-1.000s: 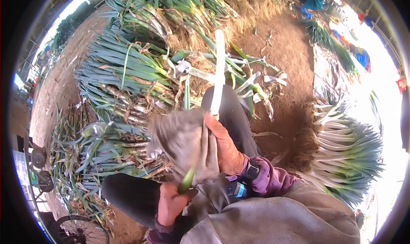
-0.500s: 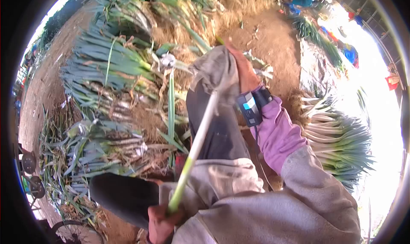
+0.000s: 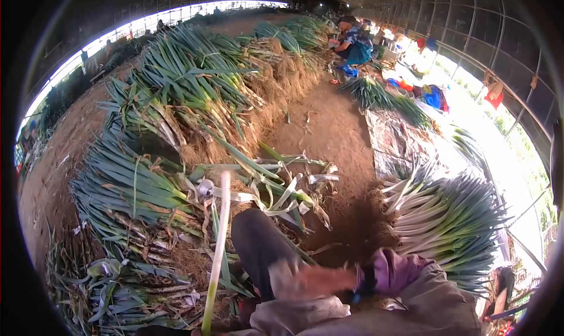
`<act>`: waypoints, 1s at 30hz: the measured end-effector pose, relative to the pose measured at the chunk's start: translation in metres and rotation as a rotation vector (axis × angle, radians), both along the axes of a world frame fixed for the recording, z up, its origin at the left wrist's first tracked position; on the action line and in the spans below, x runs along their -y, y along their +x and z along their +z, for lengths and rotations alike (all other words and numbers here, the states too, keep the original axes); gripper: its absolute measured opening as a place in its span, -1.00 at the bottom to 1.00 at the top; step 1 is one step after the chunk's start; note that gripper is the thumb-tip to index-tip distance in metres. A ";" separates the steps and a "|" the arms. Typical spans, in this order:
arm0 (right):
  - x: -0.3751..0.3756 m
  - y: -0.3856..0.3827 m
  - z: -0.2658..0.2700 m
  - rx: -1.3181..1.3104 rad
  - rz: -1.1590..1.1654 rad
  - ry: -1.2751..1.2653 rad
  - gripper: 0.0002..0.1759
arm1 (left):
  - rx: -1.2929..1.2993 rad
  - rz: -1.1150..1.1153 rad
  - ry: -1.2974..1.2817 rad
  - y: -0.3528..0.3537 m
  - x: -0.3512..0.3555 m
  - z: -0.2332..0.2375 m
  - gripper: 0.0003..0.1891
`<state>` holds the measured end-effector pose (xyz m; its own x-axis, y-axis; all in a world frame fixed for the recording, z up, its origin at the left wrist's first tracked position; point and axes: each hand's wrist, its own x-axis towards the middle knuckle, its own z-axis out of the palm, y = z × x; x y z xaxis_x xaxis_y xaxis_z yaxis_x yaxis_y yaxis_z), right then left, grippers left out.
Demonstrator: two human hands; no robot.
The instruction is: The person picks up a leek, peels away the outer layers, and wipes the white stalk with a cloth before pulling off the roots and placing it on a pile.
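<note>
A single leek (image 3: 217,251) stands nearly upright on the left, white shaft up and green end at the bottom edge. My left hand is almost wholly cut off there, around the leek's green end; only a sliver shows. Blurred by motion, my right hand (image 3: 322,282) is over my lap, closed on a grey cloth (image 3: 283,280). The cloth and leek are apart. Beyond my dark-trousered knee (image 3: 252,233) lie stripped leek leaves (image 3: 288,192).
Piled untrimmed leeks (image 3: 126,183) line the left, with more heaped leeks (image 3: 188,71) behind. At right lies a row of clean leeks (image 3: 440,224) beside a plastic sheet (image 3: 399,139). Another person (image 3: 352,42) crouches far back along the dirt path (image 3: 329,124).
My view has tipped up. My right hand and the cloth have drawn back from beyond the knee towards my lap, away from the leek. The leek now stands more upright, further left.
</note>
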<state>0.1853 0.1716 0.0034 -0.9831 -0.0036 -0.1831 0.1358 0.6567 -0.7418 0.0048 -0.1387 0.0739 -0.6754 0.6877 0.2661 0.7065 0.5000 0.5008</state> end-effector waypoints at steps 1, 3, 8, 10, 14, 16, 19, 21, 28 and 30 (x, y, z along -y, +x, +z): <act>0.013 0.012 0.003 -0.015 0.043 -0.080 -0.53 | -0.080 -0.004 -0.047 -0.003 -0.010 0.006 -0.83; 0.031 0.031 -0.011 0.063 0.142 -0.093 -0.48 | -0.123 -0.016 0.016 -0.007 -0.023 -0.002 -0.81; 0.030 0.022 0.058 0.266 0.176 0.250 -0.34 | -0.273 -0.039 -0.189 0.000 -0.012 -0.029 -0.77; 0.024 0.014 0.075 0.284 0.204 0.478 -0.35 | -0.267 0.014 -0.202 0.005 -0.008 -0.027 -0.83; 0.004 0.000 0.061 -0.059 -0.051 0.279 -0.49 | 0.042 0.092 -0.114 0.016 -0.021 -0.005 -0.78; -0.005 -0.018 0.062 -0.182 -0.221 0.152 -0.55 | 0.011 0.076 -0.082 0.018 -0.017 -0.003 -0.79; -0.021 -0.042 0.057 -0.304 -0.338 -0.095 -0.53 | 0.010 0.058 -0.085 0.019 -0.013 0.000 -0.79; -0.017 -0.053 0.070 -0.261 -0.461 -0.371 -0.45 | 0.006 0.041 -0.061 0.020 -0.013 0.002 -0.79; -0.017 -0.085 0.084 -0.335 -0.709 -0.662 -0.29 | -0.299 0.018 -0.211 0.022 -0.007 0.000 -0.65; -0.020 -0.090 0.081 -0.407 -0.685 -0.703 -0.31 | -0.479 0.066 -0.214 0.023 -0.007 -0.005 -0.64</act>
<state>0.0954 0.1914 0.0845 -0.8020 0.5972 -0.0118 -0.0300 -0.0599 -0.9978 0.0281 -0.1319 0.0692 -0.5564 0.7206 0.4137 0.7947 0.6069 0.0117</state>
